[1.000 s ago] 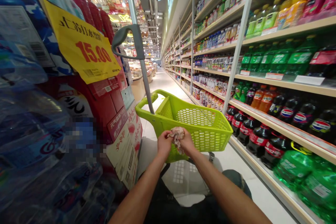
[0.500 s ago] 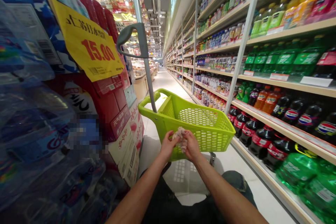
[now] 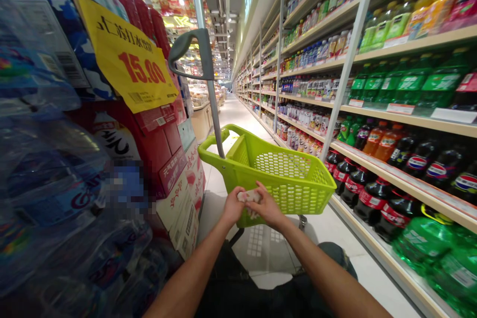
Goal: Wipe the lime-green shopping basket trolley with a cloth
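A small whitish cloth [image 3: 249, 196] with pinkish patches is bunched up between my two hands, in front of the side of the green shopping cart basket [image 3: 298, 198]. My left hand [image 3: 233, 206] is closed on its left end. The fingers of my right hand [image 3: 269, 207] bend round its right side, thumb and fingertips on the fabric. Part of the cloth hangs below the fingers. Behind my hands, the slotted basket stands on a wheeled frame, with a grey handle [image 3: 206, 54] on a metal pole.
Shelves of drink bottles [image 3: 406, 82] line the right side. On the left are stacked cartons [image 3: 173, 169] and wrapped water bottles [image 3: 55, 174], close to my left arm, with a yellow price sign [image 3: 130, 64] above. A tiled aisle [image 3: 231, 114] runs ahead.
The cloth has gone from a loose, upright bunch to a flatter, more compact fold. My right fingers have shifted over it, and the view has moved slightly.
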`<act>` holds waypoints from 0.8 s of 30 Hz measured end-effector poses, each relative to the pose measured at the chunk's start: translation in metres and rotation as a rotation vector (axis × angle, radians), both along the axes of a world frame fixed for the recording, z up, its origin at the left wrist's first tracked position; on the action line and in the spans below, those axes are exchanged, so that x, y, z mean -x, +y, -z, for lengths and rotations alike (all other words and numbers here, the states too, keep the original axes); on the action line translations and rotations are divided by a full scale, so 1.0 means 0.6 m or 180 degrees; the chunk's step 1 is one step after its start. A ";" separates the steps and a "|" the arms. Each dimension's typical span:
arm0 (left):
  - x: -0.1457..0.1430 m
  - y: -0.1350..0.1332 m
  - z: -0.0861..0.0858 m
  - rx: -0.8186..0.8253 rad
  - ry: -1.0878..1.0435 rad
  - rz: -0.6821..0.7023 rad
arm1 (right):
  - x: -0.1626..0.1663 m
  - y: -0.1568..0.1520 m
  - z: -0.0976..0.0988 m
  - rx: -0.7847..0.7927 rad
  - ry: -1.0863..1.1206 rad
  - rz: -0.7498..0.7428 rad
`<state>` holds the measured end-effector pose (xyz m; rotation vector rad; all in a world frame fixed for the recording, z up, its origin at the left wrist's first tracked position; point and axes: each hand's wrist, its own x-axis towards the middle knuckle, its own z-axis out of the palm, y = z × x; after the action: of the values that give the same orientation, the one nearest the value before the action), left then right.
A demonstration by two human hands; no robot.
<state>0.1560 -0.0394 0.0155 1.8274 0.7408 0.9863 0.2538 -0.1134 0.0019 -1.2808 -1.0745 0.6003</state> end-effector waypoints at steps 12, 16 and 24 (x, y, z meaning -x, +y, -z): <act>0.044 0.100 -0.048 -0.2039 0.0745 -0.0776 | -0.024 0.135 -0.049 -0.1183 -0.3147 0.1480; 0.025 0.092 -0.056 -0.2690 0.1128 -0.0725 | -0.042 0.101 0.070 -0.1123 -0.3983 0.1133; -0.044 0.069 -0.047 -0.3267 0.2043 -0.0744 | -0.149 0.039 0.051 -0.1138 -0.3591 0.2191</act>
<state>0.1824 0.0021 0.0437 3.0969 0.9189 1.0128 0.3430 -0.0900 -0.0288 -1.5417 -1.3980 -0.9186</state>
